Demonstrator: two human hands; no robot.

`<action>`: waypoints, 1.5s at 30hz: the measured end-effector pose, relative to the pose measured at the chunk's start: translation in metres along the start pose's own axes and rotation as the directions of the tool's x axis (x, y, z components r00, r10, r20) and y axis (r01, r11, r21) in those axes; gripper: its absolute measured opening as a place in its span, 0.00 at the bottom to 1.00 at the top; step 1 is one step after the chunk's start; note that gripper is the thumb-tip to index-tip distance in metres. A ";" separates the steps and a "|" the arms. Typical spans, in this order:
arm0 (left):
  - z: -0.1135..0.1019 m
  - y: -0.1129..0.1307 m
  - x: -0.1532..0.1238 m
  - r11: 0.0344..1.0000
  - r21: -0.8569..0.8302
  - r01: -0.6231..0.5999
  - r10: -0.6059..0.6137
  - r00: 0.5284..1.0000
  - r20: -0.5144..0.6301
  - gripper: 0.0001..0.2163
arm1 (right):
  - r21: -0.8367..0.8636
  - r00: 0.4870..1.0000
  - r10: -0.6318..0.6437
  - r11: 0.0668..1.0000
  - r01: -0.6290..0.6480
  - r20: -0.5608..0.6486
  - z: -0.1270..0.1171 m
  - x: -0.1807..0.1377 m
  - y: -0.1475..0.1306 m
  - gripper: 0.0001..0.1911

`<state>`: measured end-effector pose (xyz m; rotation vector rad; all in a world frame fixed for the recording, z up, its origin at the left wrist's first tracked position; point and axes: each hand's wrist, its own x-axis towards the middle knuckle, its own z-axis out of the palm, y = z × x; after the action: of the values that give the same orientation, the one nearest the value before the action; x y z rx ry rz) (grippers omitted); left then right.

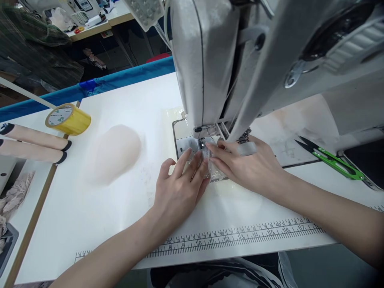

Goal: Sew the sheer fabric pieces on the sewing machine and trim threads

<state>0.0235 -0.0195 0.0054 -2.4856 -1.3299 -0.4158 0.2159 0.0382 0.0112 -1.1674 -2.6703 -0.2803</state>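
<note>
My left hand (180, 186) lies on the white table with fingers stretched forward, pressing a thin clear strip (210, 170) flat on the needle plate (187, 146) of the sewing machine (210, 60). My right hand (246, 164) comes in from the right. Its fingertips pinch the same clear piece just in front of the presser foot (205, 142). A band of clear tape wraps one finger of that hand. Both hands touch each other at the fingertips.
A pale pink padded cup (112, 154) lies left of the machine. A yellow tape roll (68, 119) sits at the far left, near two skin-toned pieces with black ends (33, 144). Green thread snips (333, 160) lie at the right. A printed ruler (240, 236) runs along the table's front edge.
</note>
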 end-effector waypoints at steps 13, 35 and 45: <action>0.002 0.005 0.003 0.999 0.034 0.024 -0.023 1.000 -0.003 0.13 | -0.023 1.000 -0.002 1.000 0.002 0.018 0.011 0.001 0.005 0.20; 0.006 0.000 0.007 0.998 0.019 0.059 -0.059 0.998 0.012 0.15 | -0.065 0.999 -0.033 0.997 0.034 0.014 0.011 0.003 0.013 0.20; -0.004 -0.010 0.002 0.976 -0.220 0.006 0.002 0.999 0.033 0.16 | 0.343 0.960 -0.108 0.939 0.014 0.257 -0.032 -0.008 0.006 0.05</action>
<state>0.0159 -0.0140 0.0107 -2.6806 -1.3662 -0.5519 0.2293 0.0283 0.0399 -1.0791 -2.8343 0.3476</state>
